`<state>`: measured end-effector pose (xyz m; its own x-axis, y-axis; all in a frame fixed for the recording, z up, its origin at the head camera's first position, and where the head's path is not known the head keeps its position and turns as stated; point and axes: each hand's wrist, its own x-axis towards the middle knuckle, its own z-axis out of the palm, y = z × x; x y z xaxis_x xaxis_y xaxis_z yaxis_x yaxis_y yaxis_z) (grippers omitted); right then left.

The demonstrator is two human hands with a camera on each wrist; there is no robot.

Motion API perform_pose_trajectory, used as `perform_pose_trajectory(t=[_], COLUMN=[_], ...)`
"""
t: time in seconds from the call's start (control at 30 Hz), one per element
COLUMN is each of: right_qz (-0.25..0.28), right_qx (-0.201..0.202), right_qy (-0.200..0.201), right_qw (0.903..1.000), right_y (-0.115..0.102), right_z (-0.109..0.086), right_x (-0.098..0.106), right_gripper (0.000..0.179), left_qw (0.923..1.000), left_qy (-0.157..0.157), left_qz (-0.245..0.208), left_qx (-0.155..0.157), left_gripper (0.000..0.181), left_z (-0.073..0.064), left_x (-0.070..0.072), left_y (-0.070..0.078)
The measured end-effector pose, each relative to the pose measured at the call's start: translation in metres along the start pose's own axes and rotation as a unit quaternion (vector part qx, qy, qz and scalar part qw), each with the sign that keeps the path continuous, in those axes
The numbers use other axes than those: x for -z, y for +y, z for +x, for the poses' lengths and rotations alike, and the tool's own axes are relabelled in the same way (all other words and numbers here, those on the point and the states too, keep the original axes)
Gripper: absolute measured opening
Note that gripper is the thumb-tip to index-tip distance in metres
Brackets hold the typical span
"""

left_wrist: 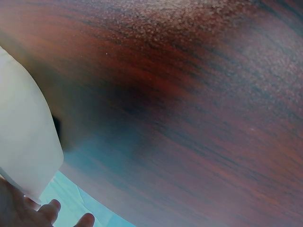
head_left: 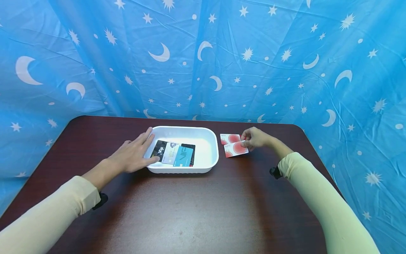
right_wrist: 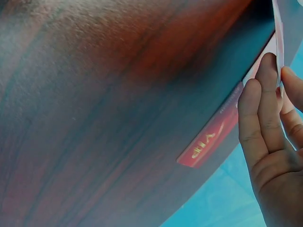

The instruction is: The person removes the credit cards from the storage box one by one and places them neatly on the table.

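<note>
My left hand (head_left: 134, 151) rests with extended fingers on the left end of a white plastic tray (head_left: 180, 170), thumb over its front rim. Inside the tray lie several overlapping cards: a black VIP card (head_left: 159, 149), a whitish VIP card (head_left: 169, 153) and a teal VIP card (head_left: 184, 157) over a darker one. Right of the tray, my right hand (head_left: 254, 137) pinches a white card with a red circle (head_left: 232, 149) between thumb and fingers. A similar white-and-red card (head_left: 228, 138) lies just behind it. Under the fingers, the right wrist view shows a red VIP card (right_wrist: 208, 137) on the table.
The dark reddish-brown table (head_left: 196, 208) has rounded far corners. A blue curtain with white moons and stars (head_left: 190, 70) hangs along its far edge and right side. Dark wrist bands (head_left: 275, 173) show under the sleeves.
</note>
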<state>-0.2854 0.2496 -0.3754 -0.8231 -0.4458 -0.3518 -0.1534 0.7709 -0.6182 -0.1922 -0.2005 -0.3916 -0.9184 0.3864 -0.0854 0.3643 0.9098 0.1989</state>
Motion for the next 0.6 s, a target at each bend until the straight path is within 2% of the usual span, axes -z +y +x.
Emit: perform_pose_trajectory(t=[0.37, 0.6], right_qz=[0.011, 0.011], right_qx=[-0.055, -0.065], right_qy=[0.007, 0.017], right_qw=[0.9984, 0.9977], right_y=[0.005, 0.003], right_z=[0.004, 0.005], right_x=[-0.011, -0.015], right_gripper=[0.014, 0.014], left_qw=[1.0, 1.0], left_qy=[-0.001, -0.002], left_qz=[0.0, 0.002], left_qx=[0.001, 0.0], left_gripper=[0.092, 0.092], left_z=[0.0, 0.0], left_x=[0.0, 0.001], left_y=[0.0, 0.0])
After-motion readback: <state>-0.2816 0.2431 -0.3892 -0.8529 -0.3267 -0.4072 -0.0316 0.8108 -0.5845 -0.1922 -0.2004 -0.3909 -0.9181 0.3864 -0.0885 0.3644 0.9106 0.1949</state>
